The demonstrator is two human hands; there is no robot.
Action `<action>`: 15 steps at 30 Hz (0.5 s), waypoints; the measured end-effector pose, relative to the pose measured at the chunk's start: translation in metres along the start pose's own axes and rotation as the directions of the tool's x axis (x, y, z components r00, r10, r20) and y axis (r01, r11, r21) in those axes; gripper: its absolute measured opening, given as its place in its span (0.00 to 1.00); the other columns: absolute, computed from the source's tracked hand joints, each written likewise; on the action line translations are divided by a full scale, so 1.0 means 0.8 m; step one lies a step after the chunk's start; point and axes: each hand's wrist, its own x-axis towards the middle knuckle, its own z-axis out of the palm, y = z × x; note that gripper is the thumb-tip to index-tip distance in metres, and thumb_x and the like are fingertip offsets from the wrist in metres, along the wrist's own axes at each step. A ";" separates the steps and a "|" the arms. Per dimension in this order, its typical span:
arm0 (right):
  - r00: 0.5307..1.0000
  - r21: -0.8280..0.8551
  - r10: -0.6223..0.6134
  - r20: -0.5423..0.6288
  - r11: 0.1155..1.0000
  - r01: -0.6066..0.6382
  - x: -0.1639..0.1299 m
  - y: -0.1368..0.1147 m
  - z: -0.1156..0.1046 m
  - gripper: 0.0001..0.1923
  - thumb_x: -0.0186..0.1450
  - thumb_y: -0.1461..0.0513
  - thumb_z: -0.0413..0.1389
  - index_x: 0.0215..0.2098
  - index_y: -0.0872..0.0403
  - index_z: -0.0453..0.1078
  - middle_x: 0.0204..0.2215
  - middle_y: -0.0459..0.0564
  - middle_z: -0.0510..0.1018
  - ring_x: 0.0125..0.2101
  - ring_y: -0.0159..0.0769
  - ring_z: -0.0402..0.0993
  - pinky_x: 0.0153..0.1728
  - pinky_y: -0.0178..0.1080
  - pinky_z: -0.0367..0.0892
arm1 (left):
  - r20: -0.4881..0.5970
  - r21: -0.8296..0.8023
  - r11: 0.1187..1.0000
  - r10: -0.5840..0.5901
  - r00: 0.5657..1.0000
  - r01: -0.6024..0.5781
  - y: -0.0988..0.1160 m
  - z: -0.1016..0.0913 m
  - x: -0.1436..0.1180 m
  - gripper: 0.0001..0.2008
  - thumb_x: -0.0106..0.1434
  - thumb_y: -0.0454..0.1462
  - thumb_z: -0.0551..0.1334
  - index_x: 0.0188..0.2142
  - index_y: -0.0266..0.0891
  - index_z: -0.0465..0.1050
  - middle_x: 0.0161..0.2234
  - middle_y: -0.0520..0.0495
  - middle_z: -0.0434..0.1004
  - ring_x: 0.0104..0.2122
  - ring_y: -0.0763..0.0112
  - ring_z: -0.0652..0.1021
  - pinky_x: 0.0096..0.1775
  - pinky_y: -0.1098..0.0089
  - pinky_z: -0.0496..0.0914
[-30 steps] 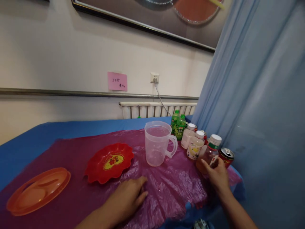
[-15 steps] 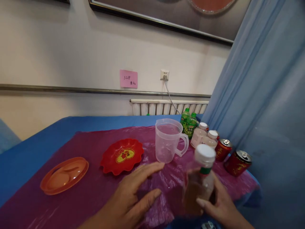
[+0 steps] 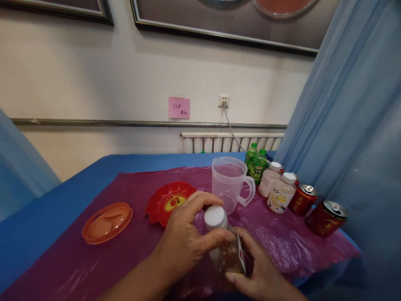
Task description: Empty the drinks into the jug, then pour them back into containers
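A clear plastic bottle point(image 3: 224, 255) of brown drink, with a white cap point(image 3: 215, 217), stands slightly tilted in front of me. My right hand point(image 3: 255, 267) is wrapped round its lower body from the right. My left hand point(image 3: 191, 238) curls about the top from the left, thumb across the shoulder and forefinger behind the cap; its other fingers are hidden. Just behind the bottle is a translucent measuring jug point(image 3: 227, 184) with its handle to the right. A red scalloped plate point(image 3: 156, 205) lies beyond my left hand, partly covered by it.
An orange oval dish point(image 3: 106, 225) lies at the left on the purple plastic sheet point(image 3: 134, 267). At the right stand green drink bottles point(image 3: 259, 167), white-capped bottles point(image 3: 281, 194) and red cans point(image 3: 327, 219). A blue curtain point(image 3: 354, 125) hangs along the right side.
The bottle has moved left in my right hand, to in front of the jug. My left hand has gone from spread beside it to curled round its top. The view has shifted slightly left.
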 end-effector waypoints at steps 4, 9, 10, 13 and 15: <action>0.997 -0.012 -0.040 -0.069 0.999 0.039 -0.002 0.008 -0.003 0.34 0.57 0.61 0.62 0.62 0.46 0.62 0.53 0.53 0.77 0.51 0.48 0.75 0.51 0.47 0.71 | 0.152 -0.045 0.999 0.012 0.988 -0.005 -0.005 -0.010 0.002 0.31 0.59 0.46 0.72 0.61 0.53 0.71 0.60 0.46 0.73 0.59 0.55 0.73 0.60 0.55 0.68; 0.997 -0.102 -0.015 -0.073 0.995 0.008 -0.008 0.014 -0.008 0.37 0.54 0.65 0.63 0.61 0.44 0.62 0.52 0.51 0.78 0.50 0.47 0.77 0.49 0.46 0.72 | 0.293 -0.059 0.998 0.017 0.956 0.000 -0.001 -0.028 0.009 0.14 0.69 0.41 0.63 0.54 0.52 0.76 0.53 0.49 0.79 0.54 0.62 0.77 0.57 0.60 0.70; 0.997 -0.116 -0.007 -0.075 0.993 -0.001 -0.009 0.015 -0.008 0.37 0.54 0.66 0.62 0.61 0.44 0.62 0.53 0.51 0.77 0.51 0.47 0.76 0.50 0.46 0.72 | 0.273 -0.022 0.999 0.030 0.962 -0.025 0.002 -0.028 0.011 0.14 0.68 0.41 0.64 0.53 0.52 0.76 0.51 0.49 0.80 0.52 0.63 0.77 0.55 0.61 0.70; 0.996 -0.144 0.003 -0.095 0.989 -0.017 -0.011 0.019 -0.006 0.39 0.53 0.67 0.62 0.62 0.45 0.61 0.55 0.52 0.77 0.52 0.47 0.75 0.51 0.47 0.72 | 0.289 0.148 0.983 0.064 0.955 -0.111 0.010 -0.021 0.016 0.16 0.67 0.43 0.65 0.54 0.50 0.75 0.45 0.49 0.77 0.45 0.66 0.77 0.47 0.64 0.72; 0.994 -0.184 0.014 -0.112 0.982 -0.034 -0.013 0.022 -0.005 0.39 0.53 0.67 0.62 0.62 0.46 0.61 0.54 0.52 0.77 0.51 0.46 0.76 0.52 0.47 0.72 | 0.301 0.252 0.957 0.060 0.952 -0.140 0.014 -0.015 0.020 0.12 0.66 0.46 0.65 0.45 0.46 0.78 0.38 0.50 0.73 0.37 0.68 0.75 0.39 0.67 0.71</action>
